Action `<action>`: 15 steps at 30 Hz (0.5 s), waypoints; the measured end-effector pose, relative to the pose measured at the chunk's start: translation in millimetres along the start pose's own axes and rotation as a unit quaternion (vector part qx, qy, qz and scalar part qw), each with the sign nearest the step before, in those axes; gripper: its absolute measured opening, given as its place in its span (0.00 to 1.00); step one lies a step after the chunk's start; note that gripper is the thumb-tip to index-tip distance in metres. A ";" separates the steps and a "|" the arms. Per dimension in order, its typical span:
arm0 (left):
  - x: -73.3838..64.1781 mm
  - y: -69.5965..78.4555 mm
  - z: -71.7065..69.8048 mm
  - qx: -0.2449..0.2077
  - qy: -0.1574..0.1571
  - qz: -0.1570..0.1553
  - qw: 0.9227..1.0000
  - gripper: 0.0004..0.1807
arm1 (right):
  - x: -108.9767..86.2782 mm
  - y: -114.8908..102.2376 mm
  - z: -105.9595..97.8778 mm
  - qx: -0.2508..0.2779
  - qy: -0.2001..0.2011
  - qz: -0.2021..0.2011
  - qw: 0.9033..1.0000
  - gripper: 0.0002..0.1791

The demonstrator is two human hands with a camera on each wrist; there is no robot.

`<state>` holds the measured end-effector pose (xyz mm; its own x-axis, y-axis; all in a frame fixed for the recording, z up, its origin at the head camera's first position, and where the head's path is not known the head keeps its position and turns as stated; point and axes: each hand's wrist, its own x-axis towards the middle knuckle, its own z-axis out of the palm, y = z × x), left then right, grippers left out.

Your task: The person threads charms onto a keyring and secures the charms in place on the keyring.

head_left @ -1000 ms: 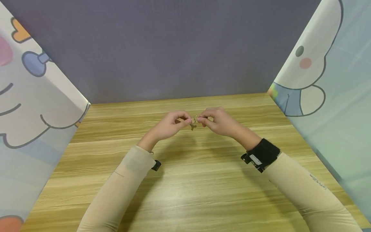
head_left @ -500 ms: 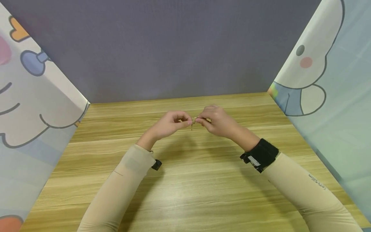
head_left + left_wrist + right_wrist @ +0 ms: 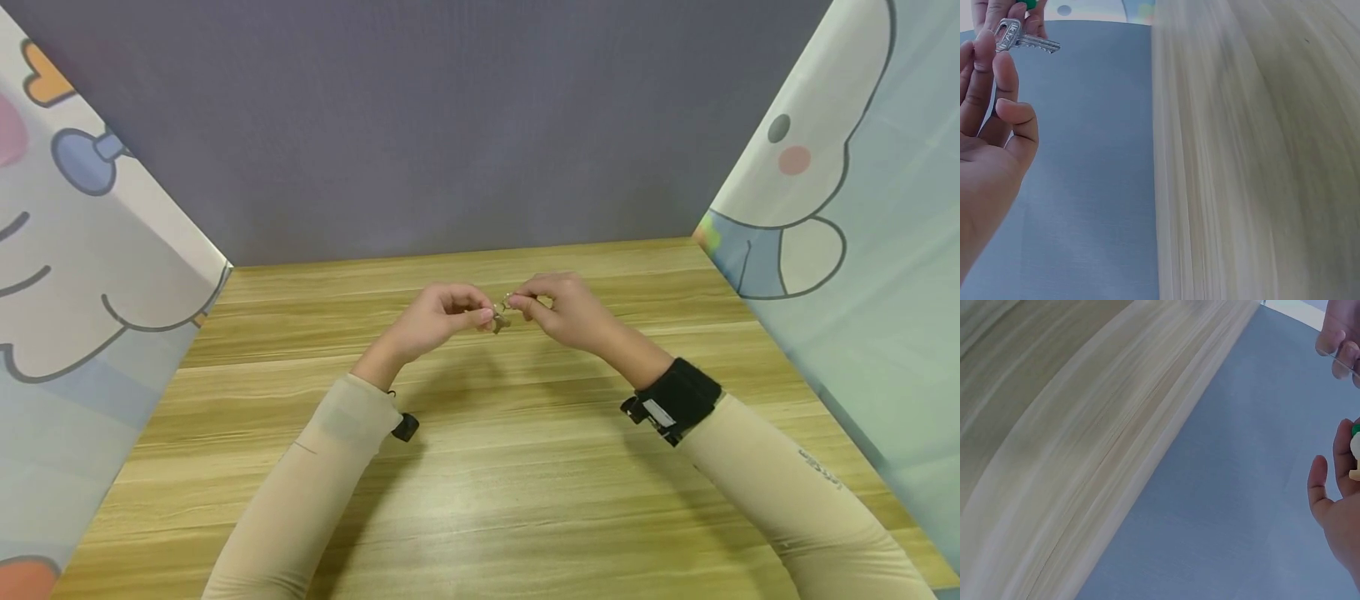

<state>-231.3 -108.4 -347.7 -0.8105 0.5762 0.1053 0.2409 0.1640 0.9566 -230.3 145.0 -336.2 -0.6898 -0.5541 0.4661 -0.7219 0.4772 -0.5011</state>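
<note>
A silver key (image 3: 1038, 42) shows at the top left of the left wrist view, its toothed blade pointing sideways. My left hand (image 3: 442, 319) pinches the key by its head between thumb and fingertips. Just right of it, my right hand (image 3: 566, 310) holds a keychain whose thin metal ring (image 3: 504, 306) spans the small gap between the hands. Part of the keychain's green and white charm (image 3: 1356, 445) peeks out at the right edge of the right wrist view; my fingers and the frame edge hide the rest. Whether the key is threaded on the ring cannot be made out.
Both hands are held above a wood-grain table (image 3: 480, 467). A grey panel (image 3: 465, 125) rises along its far edge. Cartoon-printed sheets (image 3: 885, 250) stand at the left and right sides. Black straps (image 3: 681, 400) sit at the wrists.
The key hung face-on, turned edge-on half a second ago, and now tilts face-on again. My right hand came nearer the left, then drew slightly back. The left hand barely shifted.
</note>
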 end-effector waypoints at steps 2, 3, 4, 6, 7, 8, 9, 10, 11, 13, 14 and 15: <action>0.2 -0.7 0.9 0.016 -0.003 -0.002 1.000 0.09 | 0.4 0.6 0.5 -0.009 0.000 -0.006 1.000 0.07; 0.4 -1.1 1.2 0.028 -0.003 -0.003 1.000 0.09 | 0.5 1.3 1.0 -0.019 0.002 -0.015 1.000 0.07; 0.5 -1.5 1.5 0.040 -0.004 -0.004 0.999 0.10 | 0.6 2.0 1.7 -0.030 0.003 -0.025 0.999 0.07; 1.0 -2.4 1.8 0.057 -0.006 -0.003 0.998 0.11 | 0.9 1.9 2.1 -0.058 0.005 -0.052 0.997 0.06; 1.4 -2.8 1.7 0.064 -0.006 -0.003 0.998 0.12 | 1.1 1.6 2.3 -0.074 0.006 -0.067 0.995 0.07; 1.7 -3.1 1.5 0.070 -0.007 -0.004 0.997 0.12 | 1.0 1.4 2.4 -0.089 0.007 -0.081 0.993 0.06; 2.0 -3.3 1.2 0.073 -0.006 -0.005 0.997 0.11 | 0.9 1.1 2.4 -0.103 0.007 -0.093 0.990 0.06; 2.3 -3.5 1.0 0.073 -0.008 -0.005 0.997 0.11 | 0.9 0.4 2.2 -0.114 0.006 -0.101 0.988 0.06; 2.5 -3.7 0.7 0.073 -0.009 -0.008 0.997 0.11 | 0.9 -0.4 1.9 -0.123 0.005 -0.109 0.986 0.06; 3.2 -3.9 0.3 0.069 -0.010 -0.013 0.997 0.10 | 0.7 -1.0 1.9 -0.135 0.001 -0.114 0.984 0.06; 3.5 -3.8 0.4 0.067 -0.011 -0.015 0.998 0.09 | 0.6 -1.0 1.9 -0.137 0.000 -0.114 0.984 0.06; 3.8 -3.7 0.5 0.062 -0.012 -0.016 0.998 0.09 | 0.6 -1.2 2.0 -0.137 -0.001 -0.113 0.984 0.06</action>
<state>-235.1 -106.4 -351.0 -0.8063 0.5878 0.0665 0.2801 0.2803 0.9181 -229.8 142.7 -336.8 -0.5105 -0.6675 0.5421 -0.8446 0.5076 -0.1703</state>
